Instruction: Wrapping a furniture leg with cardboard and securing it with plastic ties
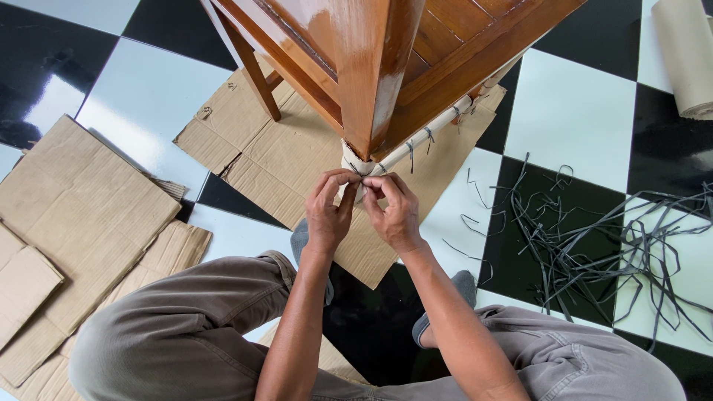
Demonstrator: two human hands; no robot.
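Note:
A glossy brown wooden furniture piece [371, 59] stands on flattened cardboard [282, 156]. The foot of its near leg [355, 160] is wrapped in pale paper, and a pale-wrapped rail [423, 137] with dark strap ties runs off to the right. My left hand [329, 212] and my right hand [392, 212] meet at that wrapped foot, fingertips pinched together on a thin dark strap [364, 174] around it. Which hand holds which end I cannot tell.
A tangle of loose dark straps [594, 238] lies on the black and white tiled floor to my right. Flattened cardboard sheets [74, 223] are stacked at the left. A roll of brown paper [687, 56] lies at the upper right. My knees frame the bottom.

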